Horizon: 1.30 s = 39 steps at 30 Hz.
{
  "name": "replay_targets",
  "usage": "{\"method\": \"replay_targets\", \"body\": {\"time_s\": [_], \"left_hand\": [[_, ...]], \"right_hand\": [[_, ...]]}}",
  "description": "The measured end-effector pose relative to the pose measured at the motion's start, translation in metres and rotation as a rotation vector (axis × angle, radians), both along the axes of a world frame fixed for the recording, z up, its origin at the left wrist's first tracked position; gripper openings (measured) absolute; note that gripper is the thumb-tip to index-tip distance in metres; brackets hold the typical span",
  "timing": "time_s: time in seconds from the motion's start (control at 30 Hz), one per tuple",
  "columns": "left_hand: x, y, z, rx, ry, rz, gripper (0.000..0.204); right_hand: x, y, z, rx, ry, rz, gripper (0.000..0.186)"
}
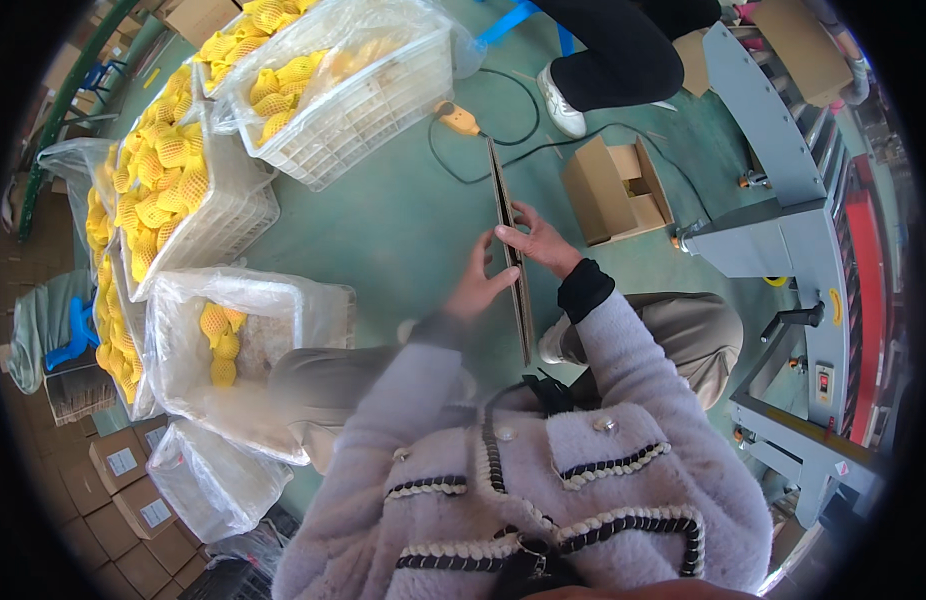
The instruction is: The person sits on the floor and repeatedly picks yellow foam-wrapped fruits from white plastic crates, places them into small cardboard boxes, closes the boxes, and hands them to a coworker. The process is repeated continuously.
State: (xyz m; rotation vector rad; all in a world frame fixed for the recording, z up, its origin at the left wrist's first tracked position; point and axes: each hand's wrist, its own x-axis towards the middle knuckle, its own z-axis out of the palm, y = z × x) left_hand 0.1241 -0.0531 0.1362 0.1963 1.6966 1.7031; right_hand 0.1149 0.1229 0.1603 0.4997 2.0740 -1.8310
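Observation:
A flattened cardboard box stands edge-on in front of me, upright and thin, with its layers pressed together. My left hand is against its left face, thumb toward the near edge. On the other face is my right hand, fingers curled over the edge and thumb laid across it. The two hands grip the flat box between them near its middle. Right of my right hand, an open cardboard carton sits on the green floor, its flaps up and its contents mostly hidden.
White crates lined with plastic hold yellow net-wrapped pieces on the left. A nearer lined crate holds several. An orange power strip with black cable lies ahead. Another person's leg is beyond; a grey roller machine stands right.

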Motion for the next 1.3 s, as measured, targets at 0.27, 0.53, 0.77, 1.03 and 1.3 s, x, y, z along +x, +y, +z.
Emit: {"method": "replay_targets", "body": {"time_s": [0.27, 0.53, 0.77, 1.03, 1.3], "left_hand": [[-0.008, 0.021, 0.006, -0.191, 0.212, -0.005, 0.083], [-0.108, -0.029, 0.065, -0.827, 0.121, -0.247, 0.031], [-0.135, -0.072, -0.002, -0.898, 0.683, 0.263, 0.067], [-0.138, -0.068, 0.053, -1.058, 1.115, -0.204, 0.068], [-0.087, -0.056, 0.063, -1.056, 0.833, -0.238, 0.041]], "right_hand": [[-0.004, 0.041, 0.013, 0.486, 0.157, 0.03, 0.082], [-0.009, 0.071, 0.049, 0.686, 0.308, 0.323, 0.052], [-0.007, 0.021, -0.02, 0.735, 0.167, 0.545, 0.054], [-0.049, 0.033, 0.024, 0.78, 0.271, 0.551, 0.055], [-0.003, 0.037, 0.033, 0.656, 0.244, -0.155, 0.104]]}}
